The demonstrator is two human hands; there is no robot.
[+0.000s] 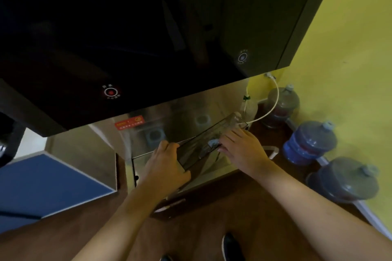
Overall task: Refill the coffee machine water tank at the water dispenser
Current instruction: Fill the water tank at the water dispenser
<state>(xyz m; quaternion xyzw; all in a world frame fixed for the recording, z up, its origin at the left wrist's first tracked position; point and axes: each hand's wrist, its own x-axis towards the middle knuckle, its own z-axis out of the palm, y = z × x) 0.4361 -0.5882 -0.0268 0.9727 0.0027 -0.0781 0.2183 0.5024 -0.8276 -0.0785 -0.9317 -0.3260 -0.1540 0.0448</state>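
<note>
A clear, long water tank [203, 142] is held tilted in front of the steel recess of the water dispenser [169, 118]. My left hand [167, 167] grips its near lower end. My right hand [244, 148] grips its right side near the middle. The dispenser's black upper panel [127, 38] fills the top of the view, with a lit red round button [110, 92] at the left and a pale round button [242, 57] at the right. Whether water is running is not visible.
Three large water bottles [309, 142] stand on the floor along the yellow wall [343, 59] at the right. A white hose [273, 101] curves beside the dispenser. A blue-topped surface [46, 184] lies at the left. A shoe [231, 246] shows on the brown floor.
</note>
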